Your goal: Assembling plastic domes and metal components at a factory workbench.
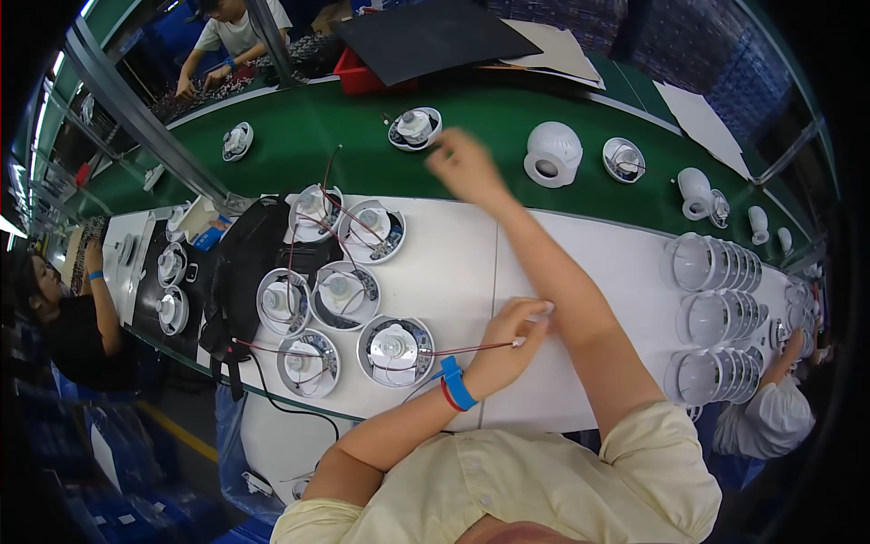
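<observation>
My left hand [509, 352], with a blue wrist strap, is over the white worktop, its fingers curled together. A small whitish bit shows at its fingertips, too small to name. Red and dark wires with a small white connector [518, 342] stretch across this hand from a round white housing [395, 352] with a circuit board and a pale round part inside. My right hand [467, 170] reaches over the green conveyor belt, blurred by motion. Just left of it, apparently apart, sits a similar housing [415, 129]. Several more wired housings [345, 295] stand left of my left hand.
Stacked clear domes [700, 265] stand at the right of the worktop. A white globe-shaped shell [554, 154] and other housings [624, 160] sit on the belt. A black bag [249, 272] lies left. Black sheet [435, 41] covers a red bin. Co-workers sit left, right and beyond.
</observation>
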The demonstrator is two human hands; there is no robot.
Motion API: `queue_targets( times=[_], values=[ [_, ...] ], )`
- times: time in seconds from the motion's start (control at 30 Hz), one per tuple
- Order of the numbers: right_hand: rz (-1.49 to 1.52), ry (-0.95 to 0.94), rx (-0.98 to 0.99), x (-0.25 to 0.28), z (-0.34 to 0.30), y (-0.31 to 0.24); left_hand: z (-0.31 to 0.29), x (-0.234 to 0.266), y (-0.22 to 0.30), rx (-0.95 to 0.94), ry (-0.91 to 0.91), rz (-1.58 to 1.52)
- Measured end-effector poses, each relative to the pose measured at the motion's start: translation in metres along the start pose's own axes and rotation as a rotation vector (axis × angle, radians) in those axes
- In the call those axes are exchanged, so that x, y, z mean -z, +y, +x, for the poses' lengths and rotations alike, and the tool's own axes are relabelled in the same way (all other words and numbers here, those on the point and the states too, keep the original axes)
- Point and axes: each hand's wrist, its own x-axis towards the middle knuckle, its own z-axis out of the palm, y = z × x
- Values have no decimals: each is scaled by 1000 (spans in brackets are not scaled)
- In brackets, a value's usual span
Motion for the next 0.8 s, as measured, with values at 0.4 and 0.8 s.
queue_targets(
  times=[0.4,0.8],
  values=[
    [423,-399,-505,11,-53,22,10,22,6,-206,342,191],
    [279,-138,-369,152,-233,22,48,4,24,-45,230,7]
  ],
)
